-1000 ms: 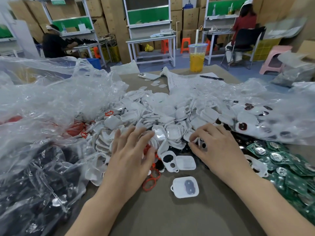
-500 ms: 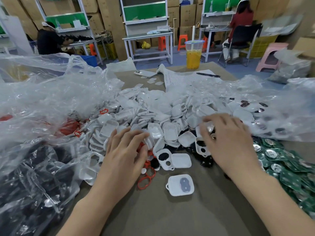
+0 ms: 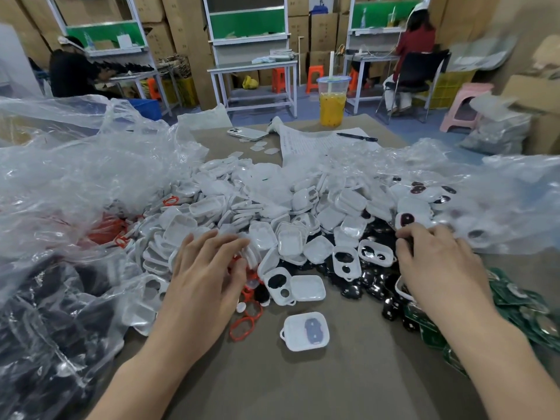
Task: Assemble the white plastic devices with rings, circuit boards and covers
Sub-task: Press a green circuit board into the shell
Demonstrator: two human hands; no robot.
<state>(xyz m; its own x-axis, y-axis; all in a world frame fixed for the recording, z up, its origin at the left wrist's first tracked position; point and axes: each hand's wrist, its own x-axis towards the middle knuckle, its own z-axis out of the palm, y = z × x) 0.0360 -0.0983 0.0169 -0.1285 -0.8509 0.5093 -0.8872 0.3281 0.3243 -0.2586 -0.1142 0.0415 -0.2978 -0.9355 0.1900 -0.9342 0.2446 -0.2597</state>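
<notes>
A heap of white plastic shells (image 3: pixel 272 207) covers the table (image 3: pixel 303 383) ahead of both hands. The left hand (image 3: pixel 203 277), fingers spread, rests on orange rings (image 3: pixel 245 325); the right hand (image 3: pixel 436 268), curled at the black parts, grip unclear, lies nearer the green circuit boards (image 3: pixel 515 301).

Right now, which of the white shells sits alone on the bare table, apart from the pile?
The shell nearest the camera, between the two forearms, with a grey-blue pad inside. Every other shell touches the pile.
</notes>
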